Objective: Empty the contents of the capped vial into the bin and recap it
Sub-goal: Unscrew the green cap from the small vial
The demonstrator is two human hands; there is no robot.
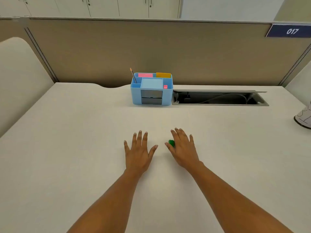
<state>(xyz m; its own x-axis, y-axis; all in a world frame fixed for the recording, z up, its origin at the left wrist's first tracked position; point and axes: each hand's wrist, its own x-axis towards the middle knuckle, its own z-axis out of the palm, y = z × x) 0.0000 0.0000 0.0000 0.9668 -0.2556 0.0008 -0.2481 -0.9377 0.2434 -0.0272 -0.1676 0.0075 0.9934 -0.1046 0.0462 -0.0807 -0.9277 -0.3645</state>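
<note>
My left hand (138, 150) lies flat on the white desk with its fingers spread and nothing in it. My right hand (182, 147) rests palm down a little to the right. A small green object (171, 142), likely the vial's cap, shows between its thumb and forefinger; the rest of it is hidden under the hand. Whether the fingers grip it or only cover it is unclear. A light blue desk organiser bin (168, 96) stands at the back centre of the desk, well beyond both hands.
The organiser holds a thin stick (133, 75), pink and orange pads and a small pink item. An open cable tray (218, 98) sits in the desk right of it. A patterned object (304, 117) stands at the right edge. A beige partition wall closes the back.
</note>
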